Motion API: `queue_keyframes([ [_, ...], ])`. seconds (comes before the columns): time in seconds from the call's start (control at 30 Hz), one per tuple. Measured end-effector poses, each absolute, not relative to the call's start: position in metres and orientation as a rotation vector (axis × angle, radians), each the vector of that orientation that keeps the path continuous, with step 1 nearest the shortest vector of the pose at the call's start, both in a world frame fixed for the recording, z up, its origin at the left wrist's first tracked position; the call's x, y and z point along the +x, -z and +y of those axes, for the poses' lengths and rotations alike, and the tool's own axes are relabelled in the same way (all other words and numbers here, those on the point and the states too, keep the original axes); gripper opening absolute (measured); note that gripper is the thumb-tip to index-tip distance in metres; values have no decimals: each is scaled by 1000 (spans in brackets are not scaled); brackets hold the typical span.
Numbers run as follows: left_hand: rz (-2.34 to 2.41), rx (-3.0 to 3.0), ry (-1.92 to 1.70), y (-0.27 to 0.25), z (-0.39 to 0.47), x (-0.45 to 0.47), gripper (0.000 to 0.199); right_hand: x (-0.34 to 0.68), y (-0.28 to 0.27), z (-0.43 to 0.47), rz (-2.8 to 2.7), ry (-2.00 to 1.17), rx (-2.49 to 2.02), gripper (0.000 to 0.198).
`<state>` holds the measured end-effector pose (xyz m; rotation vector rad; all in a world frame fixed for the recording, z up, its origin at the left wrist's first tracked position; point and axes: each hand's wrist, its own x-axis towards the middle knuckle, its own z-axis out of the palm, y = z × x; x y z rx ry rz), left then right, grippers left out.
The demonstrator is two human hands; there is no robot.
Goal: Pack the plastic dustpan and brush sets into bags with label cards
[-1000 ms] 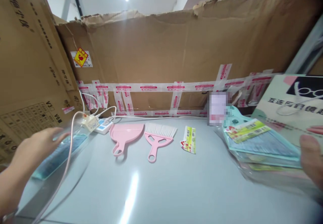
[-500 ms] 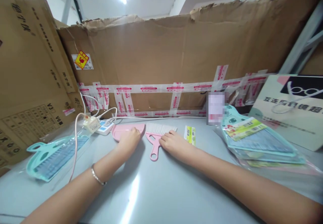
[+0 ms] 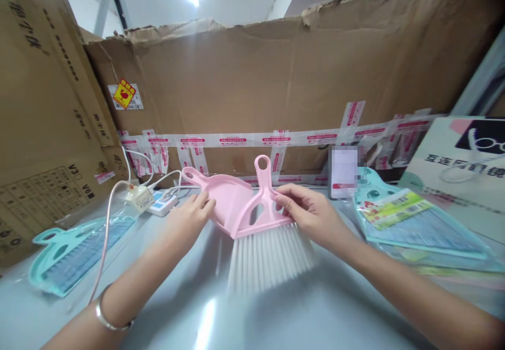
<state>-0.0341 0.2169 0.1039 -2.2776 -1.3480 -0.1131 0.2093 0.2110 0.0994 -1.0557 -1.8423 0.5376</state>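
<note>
My right hand [image 3: 311, 210] pinches the right side of a pink hand brush [image 3: 260, 229]. The brush is raised, its looped handle pointing up and its white bristles toward me. To its left, my left hand [image 3: 193, 210] grips the near edge of a pink dustpan [image 3: 231, 197], fingers closed on the rim. The dustpan is lifted and tilted, with its looped handle toward the upper left. Part of its right side lies behind the brush, and the two seem to touch or overlap there.
A bagged turquoise dustpan set [image 3: 67, 260] lies at left, near a power strip [image 3: 161, 202] and cables. More bagged turquoise sets [image 3: 426, 229] are stacked at right, beside a phone [image 3: 343, 173] and a printed bag [image 3: 465, 166]. A large cardboard box [image 3: 244, 81] stands behind the grey table [image 3: 173, 313].
Both pink pieces have come up off the table. The brush has turned over, handle now up and bristles toward me. The dustpan's handle has swung into view. The small label card is no longer visible.
</note>
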Motion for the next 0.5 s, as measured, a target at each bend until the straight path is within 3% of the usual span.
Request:
queue_keyframes([
  [0.23, -322, -2638, 444, -93, 213, -33, 31, 220, -96, 213, -1931, -483, -1021, 19],
  [0.37, -407, -2819, 602, -86, 211, -28, 32, 216, -88, 214, -2026, -862, -1083, 24],
  [0.5, -667, -3032, 840, -78, 214, -23, 15, 208, -74, 215, -1920, -926, -1139, 26],
])
